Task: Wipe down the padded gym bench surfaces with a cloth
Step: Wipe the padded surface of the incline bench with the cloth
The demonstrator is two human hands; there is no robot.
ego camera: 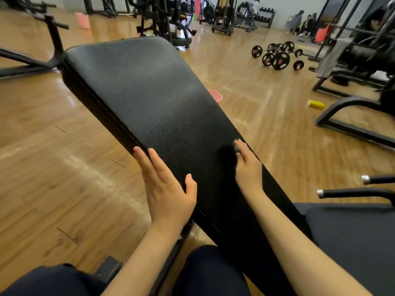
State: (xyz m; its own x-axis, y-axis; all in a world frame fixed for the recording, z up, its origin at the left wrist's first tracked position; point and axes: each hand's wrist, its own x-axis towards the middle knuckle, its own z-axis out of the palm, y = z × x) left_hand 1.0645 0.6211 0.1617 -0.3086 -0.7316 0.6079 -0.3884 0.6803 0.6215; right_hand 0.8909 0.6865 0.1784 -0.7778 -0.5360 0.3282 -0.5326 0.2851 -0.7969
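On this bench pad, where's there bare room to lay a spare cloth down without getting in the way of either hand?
The upper half of the bench pad is bare, from its far rounded end down to the fingertips. The near end is crowded: the left hand rests flat along the left edge, and the right hand presses a dark cloth by the right edge, leaving only a narrow strip between.

Bench pad [149, 99] is set tilted, running from lower right up to upper left, above the floor [53, 167]. Left hand [165, 186] is laid flat on the pad's left edge. Right hand [248, 165] is placed on the pad's right edge, over a cloth [228, 151] lying on the pad. A bucket [215, 96] is partly hidden behind the pad's right edge. Barbells [277, 56] are seen on the floor farther back right. A block [316, 104] lies on the floor right of the bucket.
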